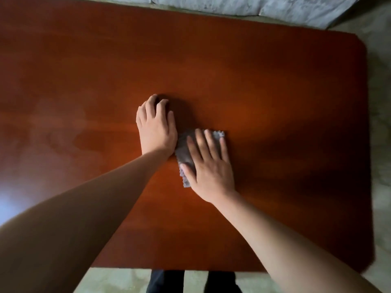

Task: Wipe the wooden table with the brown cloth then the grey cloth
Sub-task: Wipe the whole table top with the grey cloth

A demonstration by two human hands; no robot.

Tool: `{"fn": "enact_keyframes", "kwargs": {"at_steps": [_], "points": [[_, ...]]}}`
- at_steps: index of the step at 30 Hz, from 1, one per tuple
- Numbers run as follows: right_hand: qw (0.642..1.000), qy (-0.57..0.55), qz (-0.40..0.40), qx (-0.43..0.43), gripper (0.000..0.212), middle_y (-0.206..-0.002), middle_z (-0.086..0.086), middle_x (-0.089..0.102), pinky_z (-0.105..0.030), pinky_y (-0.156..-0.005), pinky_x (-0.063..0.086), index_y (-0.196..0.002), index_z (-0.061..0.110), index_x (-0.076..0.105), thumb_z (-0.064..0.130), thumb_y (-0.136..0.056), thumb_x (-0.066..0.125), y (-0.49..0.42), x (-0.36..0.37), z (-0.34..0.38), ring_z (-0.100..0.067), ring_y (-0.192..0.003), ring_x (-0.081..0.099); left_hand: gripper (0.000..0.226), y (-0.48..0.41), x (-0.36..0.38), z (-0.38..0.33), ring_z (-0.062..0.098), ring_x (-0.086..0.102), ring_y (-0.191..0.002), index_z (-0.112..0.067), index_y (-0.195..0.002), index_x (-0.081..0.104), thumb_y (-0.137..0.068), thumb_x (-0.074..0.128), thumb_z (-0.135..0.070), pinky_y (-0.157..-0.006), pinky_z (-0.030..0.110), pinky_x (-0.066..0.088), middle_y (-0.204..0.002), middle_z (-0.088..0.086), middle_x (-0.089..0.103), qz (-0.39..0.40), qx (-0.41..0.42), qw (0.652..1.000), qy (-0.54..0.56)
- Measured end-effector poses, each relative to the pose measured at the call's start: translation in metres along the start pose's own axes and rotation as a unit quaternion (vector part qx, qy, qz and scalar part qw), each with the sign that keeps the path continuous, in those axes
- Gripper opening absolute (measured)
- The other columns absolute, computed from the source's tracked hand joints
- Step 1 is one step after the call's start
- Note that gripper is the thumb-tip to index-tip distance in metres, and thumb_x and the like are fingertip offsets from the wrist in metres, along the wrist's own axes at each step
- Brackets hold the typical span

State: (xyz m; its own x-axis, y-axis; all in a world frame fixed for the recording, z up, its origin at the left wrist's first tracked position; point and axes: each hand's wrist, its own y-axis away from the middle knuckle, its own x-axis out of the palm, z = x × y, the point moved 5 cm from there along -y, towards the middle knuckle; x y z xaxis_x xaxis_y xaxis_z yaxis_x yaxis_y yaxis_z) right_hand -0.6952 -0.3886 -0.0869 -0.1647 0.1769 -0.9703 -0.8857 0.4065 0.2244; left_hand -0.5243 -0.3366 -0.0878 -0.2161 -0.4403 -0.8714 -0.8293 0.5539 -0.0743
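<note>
- Grey cloth (186, 153): lies flat on counter (275, 98), approx mid-surface, a bit toward the near side. Zigzag-cut edges show at its far R corner and near L corner.
- R hand (209, 166): palm down on top of grey cloth, fingers straight and spread, pointing away from the person. Thumb lies along cloth's near L part. Hand covers most of the cloth.
- L hand (155, 127): just L of cloth, heel at cloth's L edge. Knuckles raised, fingers curled down onto counter. Whether they grip anything under there, can't tell.
- Dark patch (182, 111) right beside L fingers, btwn them and cloth's far edge: shadow or fabric, can't tell.
- Both forearms bare, reaching in from near edge.
- Counter: red-brown wood, glossy, rounded far R corner, pale glare at L side.
- Around it: pale mottled floor (114, 280); dark trouser legs (165, 282) below near edge; whitish mottled surface (254, 7) along far side.
</note>
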Motion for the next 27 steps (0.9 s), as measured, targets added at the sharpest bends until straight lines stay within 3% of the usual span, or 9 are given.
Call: {"fn": "enact_keyframes", "kwargs": {"at_steps": [3, 8, 14, 21, 27], "points": [[1.0, -0.012, 0.006, -0.015, 0.073, -0.175, -0.007, 0.016, -0.058, -0.128, 0.01, -0.165, 0.023, 0.028, 0.064, -0.106, 0.034, 0.057, 0.011, -0.012, -0.029, -0.162, 0.007, 0.042, 0.016, 0.005, -0.003, 0.039, 0.039, -0.142, -0.014, -0.14, 0.054, -0.106, 0.039, -0.034, -0.124, 0.052, 0.022, -0.155, 0.013, 0.045, 0.019, 0.043, 0.996, -0.079], [0.999, 0.015, 0.034, 0.002, 0.077, -0.176, -0.005, 0.006, -0.057, -0.129, 0.011, -0.167, 0.023, 0.018, 0.066, -0.106, 0.034, 0.165, 0.032, -0.074, -0.027, -0.162, 0.003, 0.044, 0.03, 0.005, -0.024, 0.04, 0.042, -0.136, -0.017, -0.141, 0.052, -0.104, 0.04, -0.036, -0.123, 0.055, 0.019, -0.151, 0.013, 0.047, 0.045, 0.073, 0.99, -0.114], [0.998, 0.025, 0.041, 0.029, 0.08, -0.175, -0.007, 0.012, -0.058, -0.129, 0.014, -0.166, 0.022, 0.019, 0.067, -0.103, 0.038, 0.246, 0.043, -0.156, -0.028, -0.162, 0.008, 0.042, 0.155, 0.05, -0.133, 0.039, 0.047, -0.131, -0.018, -0.142, 0.056, -0.104, 0.046, -0.032, -0.118, 0.055, 0.027, -0.149, 0.013, 0.052, 0.121, 0.208, 0.965, -0.106], [0.992, 0.029, 0.063, 0.107, 0.079, -0.175, -0.011, 0.012, -0.06, -0.128, 0.016, -0.165, 0.014, 0.024, 0.065, -0.106, 0.02, 0.311, 0.043, -0.27, -0.032, -0.161, 0.011, 0.042, 0.178, 0.064, -0.152, 0.039, 0.039, -0.138, -0.019, -0.144, 0.051, -0.107, 0.042, -0.035, -0.12, 0.056, 0.023, -0.153, 0.012, 0.045, 0.133, 0.173, 0.966, -0.137], [0.99, 0.002, 0.053, 0.131, 0.081, -0.175, -0.011, 0.006, -0.06, -0.129, 0.008, -0.167, 0.015, 0.016, 0.067, -0.106, 0.02, 0.277, 0.041, -0.234, -0.031, -0.162, 0.001, 0.039, 0.177, 0.059, -0.153, 0.037, 0.039, -0.136, -0.019, -0.14, 0.055, -0.105, 0.047, -0.034, -0.12, 0.055, 0.022, -0.149, 0.01, 0.047, 0.114, 0.154, 0.979, -0.073]]}}
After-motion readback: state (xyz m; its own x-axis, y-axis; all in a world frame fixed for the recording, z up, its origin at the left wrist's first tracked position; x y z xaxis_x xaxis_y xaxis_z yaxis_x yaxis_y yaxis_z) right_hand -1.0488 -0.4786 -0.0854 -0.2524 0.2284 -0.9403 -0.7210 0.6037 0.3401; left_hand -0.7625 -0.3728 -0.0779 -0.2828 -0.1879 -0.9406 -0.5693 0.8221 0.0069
